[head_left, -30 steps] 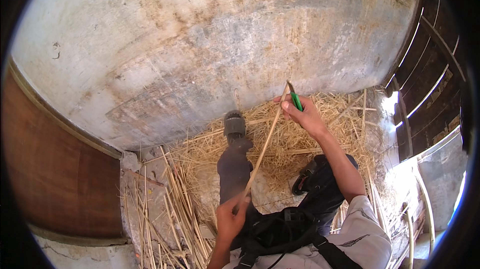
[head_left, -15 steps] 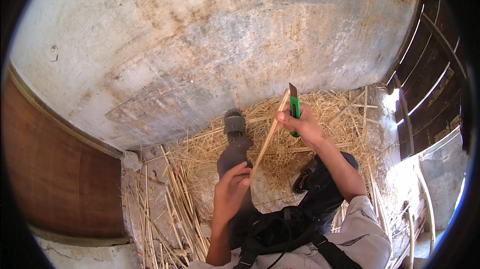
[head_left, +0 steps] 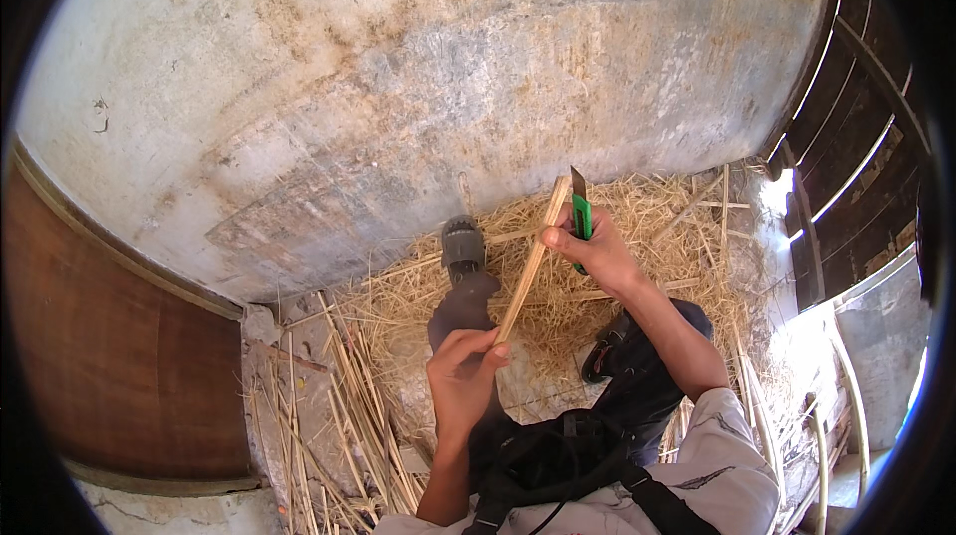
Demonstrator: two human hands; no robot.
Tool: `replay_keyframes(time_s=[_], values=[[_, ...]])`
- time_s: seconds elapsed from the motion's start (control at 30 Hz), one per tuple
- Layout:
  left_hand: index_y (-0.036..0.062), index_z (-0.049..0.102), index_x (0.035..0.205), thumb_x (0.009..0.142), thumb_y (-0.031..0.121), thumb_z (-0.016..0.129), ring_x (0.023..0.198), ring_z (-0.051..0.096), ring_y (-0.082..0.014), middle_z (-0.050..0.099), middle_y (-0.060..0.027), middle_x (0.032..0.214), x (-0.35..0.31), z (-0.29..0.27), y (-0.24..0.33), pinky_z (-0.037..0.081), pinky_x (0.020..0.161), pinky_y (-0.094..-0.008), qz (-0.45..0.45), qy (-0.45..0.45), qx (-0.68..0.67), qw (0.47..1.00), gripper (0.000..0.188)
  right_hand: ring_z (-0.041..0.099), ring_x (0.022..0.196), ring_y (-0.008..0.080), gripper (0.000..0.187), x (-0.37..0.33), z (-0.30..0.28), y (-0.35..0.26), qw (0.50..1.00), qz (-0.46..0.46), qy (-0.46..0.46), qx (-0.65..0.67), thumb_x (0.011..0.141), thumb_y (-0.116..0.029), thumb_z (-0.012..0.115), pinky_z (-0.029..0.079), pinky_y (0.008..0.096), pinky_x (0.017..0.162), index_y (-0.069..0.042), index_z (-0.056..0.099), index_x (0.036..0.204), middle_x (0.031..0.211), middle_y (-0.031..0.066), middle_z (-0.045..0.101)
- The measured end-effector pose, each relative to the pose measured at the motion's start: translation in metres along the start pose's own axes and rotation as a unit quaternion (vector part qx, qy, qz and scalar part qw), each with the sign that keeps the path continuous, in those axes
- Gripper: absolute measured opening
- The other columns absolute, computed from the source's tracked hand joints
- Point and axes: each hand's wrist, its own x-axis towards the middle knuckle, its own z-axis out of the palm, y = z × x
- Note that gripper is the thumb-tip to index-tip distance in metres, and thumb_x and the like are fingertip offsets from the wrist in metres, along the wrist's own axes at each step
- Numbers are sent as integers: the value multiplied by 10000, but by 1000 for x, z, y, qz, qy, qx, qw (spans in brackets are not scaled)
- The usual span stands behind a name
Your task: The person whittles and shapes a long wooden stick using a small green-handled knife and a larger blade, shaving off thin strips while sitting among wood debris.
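Left hand point(head_left: 463, 371) below on stick point(head_left: 528, 266), right hand point(head_left: 593, 251) above with knife point(head_left: 579, 212) (blade up); straw point(head_left: 657, 236) behind, at wall point(head_left: 418, 87).

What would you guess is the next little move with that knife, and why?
Probably draw the knife down along the strip toward the left hand: the right hand holds the blade at the strip's top end, and the left hand grips its lower end.

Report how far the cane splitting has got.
Done: thin strips lie on the floor to the left, amid straw-like shavings by the wall.
In hand: the left hand grips the lower end of a cane strip; the right hand pinches its top and holds a green utility knife, blade at the tip.
Left: this cut is barely started; how many canes remain cannot be told.
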Motion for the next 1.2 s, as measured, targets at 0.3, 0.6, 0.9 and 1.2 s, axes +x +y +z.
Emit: replay_keyframes(time_s=[0.3, 0.6, 0.9, 1.2], values=[[-4, 761, 1103, 875, -32, 779, 871, 651, -107, 653, -40, 920, 0, 2, -2, 564, 742, -230, -10, 18, 19, 1000, 231, 634, 823, 55, 174, -1, 7, -4, 1000, 9, 22, -1, 940, -191, 786, 510, 258, 761, -50, 687, 967, 871, -3, 716], [-12, 753, 1065, 857, 42, 829, 804, 685, -137, 699, -80, 922, 19, 6, 6, 536, 712, -259, -4, 13, 106, 994, 228, 624, 797, 39, 163, -1, 10, -7, 999, 5, 19, -44, 932, -166, 792, 504, 251, 738, -51, 678, 911, 824, -11, 709], [-33, 747, 990, 901, -24, 757, 726, 626, -101, 629, -57, 886, 23, 12, -8, 518, 578, -237, 28, 52, -25, 998, 89, 595, 781, 42, 173, -2, 8, -6, 998, 14, 6, -57, 942, -195, 784, 490, 256, 737, -44, 701, 947, 825, -27, 695], [-32, 689, 1022, 966, 34, 698, 900, 642, -142, 607, -57, 972, 22, 15, -11, 666, 776, -379, -10, 30, -110, 993, 87, 645, 873, 77, 199, -3, 11, -11, 999, 26, -6, -48, 974, -197, 739, 513, 292, 847, -21, 695, 1057, 909, 17, 730]])
